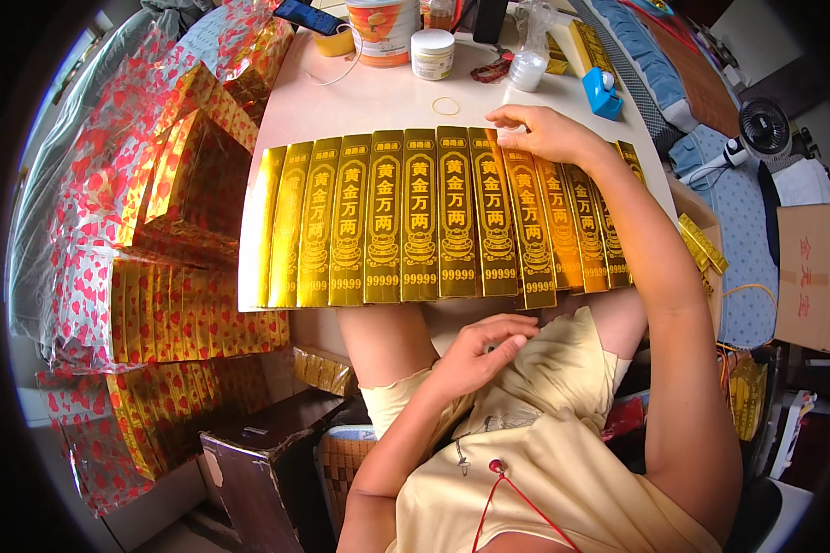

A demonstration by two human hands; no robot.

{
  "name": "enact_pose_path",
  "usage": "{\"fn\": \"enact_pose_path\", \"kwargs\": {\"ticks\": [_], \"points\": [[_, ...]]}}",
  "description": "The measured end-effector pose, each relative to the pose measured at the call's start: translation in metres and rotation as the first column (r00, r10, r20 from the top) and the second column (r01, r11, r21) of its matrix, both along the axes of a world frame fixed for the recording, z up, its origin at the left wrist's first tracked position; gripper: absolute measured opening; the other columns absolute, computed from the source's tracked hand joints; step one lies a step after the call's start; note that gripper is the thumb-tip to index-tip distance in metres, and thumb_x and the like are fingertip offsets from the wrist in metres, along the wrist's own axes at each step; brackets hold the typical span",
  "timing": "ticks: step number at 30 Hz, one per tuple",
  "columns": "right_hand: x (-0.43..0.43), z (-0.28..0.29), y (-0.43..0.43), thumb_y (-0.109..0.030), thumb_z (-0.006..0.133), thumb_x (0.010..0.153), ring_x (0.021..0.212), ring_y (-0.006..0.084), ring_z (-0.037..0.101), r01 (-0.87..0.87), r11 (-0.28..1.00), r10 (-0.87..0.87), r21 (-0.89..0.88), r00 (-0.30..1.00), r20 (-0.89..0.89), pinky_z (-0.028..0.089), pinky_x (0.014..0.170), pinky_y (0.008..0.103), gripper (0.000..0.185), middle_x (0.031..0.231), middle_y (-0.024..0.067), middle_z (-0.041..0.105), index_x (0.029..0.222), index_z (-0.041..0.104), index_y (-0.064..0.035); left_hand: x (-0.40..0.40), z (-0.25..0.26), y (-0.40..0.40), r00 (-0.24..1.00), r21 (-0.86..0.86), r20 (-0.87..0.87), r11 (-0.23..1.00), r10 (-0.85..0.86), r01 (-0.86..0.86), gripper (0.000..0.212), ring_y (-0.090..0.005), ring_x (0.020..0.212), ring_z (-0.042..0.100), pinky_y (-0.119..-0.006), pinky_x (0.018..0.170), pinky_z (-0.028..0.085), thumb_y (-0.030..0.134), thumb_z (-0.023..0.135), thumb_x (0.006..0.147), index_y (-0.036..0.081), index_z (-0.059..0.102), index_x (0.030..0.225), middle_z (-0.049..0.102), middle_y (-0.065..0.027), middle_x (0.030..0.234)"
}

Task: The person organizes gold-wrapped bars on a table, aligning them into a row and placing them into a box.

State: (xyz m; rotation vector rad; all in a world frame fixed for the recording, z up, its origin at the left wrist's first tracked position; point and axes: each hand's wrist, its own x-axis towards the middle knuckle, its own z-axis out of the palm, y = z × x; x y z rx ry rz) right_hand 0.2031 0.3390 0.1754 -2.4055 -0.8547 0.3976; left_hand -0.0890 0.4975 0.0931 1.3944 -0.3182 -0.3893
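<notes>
Several long gold foil boxes (420,214) with printed writing lie side by side in a row across the white table (387,104). One gold box (536,238) juts out of the row towards me, past the table's front edge. My right hand (546,135) is over the far ends of the boxes right of centre, its thumb at or just above a box top and its fingers stretched left. It hides some of the far ends, and its forearm crosses the row's right end. Over my lap, just below the table edge, my left hand (481,356) hovers with nothing in it.
A rubber band (445,106), white jar (432,54), large tub (384,31), stacked plastic cups (527,69) and blue tape dispenser (602,93) stand or lie farther back. Heart-printed film wraps gold stacks (194,311) at left. A fan (764,128) and cardboard box (813,276) are at right.
</notes>
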Motion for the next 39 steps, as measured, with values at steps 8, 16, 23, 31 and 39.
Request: {"fn": "enact_pose_path", "kwargs": {"ticks": [8,16,23,31,39], "points": [[-0.002,0.0,0.0,-0.018,0.064,0.092,0.103,0.0195,0.064,0.014,1.0,-0.013,0.023,0.997,-0.073,0.048,0.092,0.0318,0.038,0.112,0.0121,0.069,0.127,0.06,-0.0057,0.017,0.016,-0.013,0.99,-0.012,-0.14,1.0,-0.013,0.011,0.038,-0.0168,0.117,0.057,-0.031,0.099,0.045,0.024,0.057,0.1,0.003,0.058,0.132,0.062,-0.0102,0.129],[0.001,-0.004,0.006,-0.018,0.064,0.092,0.1,0.0183,0.065,-0.021,0.999,0.023,0.045,0.999,-0.033,0.049,0.091,0.0306,0.036,0.113,0.0101,0.07,0.126,0.061,-0.0056,0.017,0.006,-0.01,0.989,-0.059,-0.145,0.997,0.038,-0.047,0.035,-0.0167,0.122,0.055,-0.031,0.105,0.041,0.014,0.054,0.101,-0.001,0.056,0.133,0.061,-0.0106,0.13],[-0.001,-0.007,-0.006,-0.029,0.067,0.09,0.097,0.0237,0.067,0.023,0.997,-0.032,0.069,0.992,0.124,0.051,0.086,0.0359,0.043,0.109,0.0104,0.07,0.127,0.06,-0.0076,0.017,0.005,-0.013,0.994,-0.012,-0.105,1.0,0.008,-0.009,0.032,-0.0133,0.116,0.056,-0.028,0.099,0.043,0.013,0.054,0.101,0.001,0.059,0.131,0.063,-0.0075,0.127],[0.0,0.006,-0.071,-0.043,0.07,0.087,0.128,0.0319,0.051,0.081,0.996,-0.078,-0.044,0.995,0.059,0.04,0.107,0.0377,0.061,0.139,0.0185,0.053,0.137,0.054,-0.0123,0.026,0.005,-0.051,0.988,-0.008,-0.051,0.99,-0.144,0.144,0.036,-0.0135,0.114,0.056,-0.028,0.096,0.045,0.021,0.056,0.101,0.003,0.058,0.133,0.062,-0.0073,0.128],[-0.001,0.017,-0.134,-0.045,0.066,0.09,0.13,0.0324,0.049,0.229,0.973,-0.23,0.023,0.962,0.146,0.038,0.108,0.0387,0.059,0.142,0.0186,0.049,0.137,0.053,-0.0126,0.038,0.003,-0.097,0.926,0.115,0.185,0.943,-0.328,0.311,0.038,-0.0234,0.129,0.05,-0.036,0.107,0.039,0.019,0.057,0.1,0.004,0.055,0.135,0.056,-0.0141,0.137]]}}
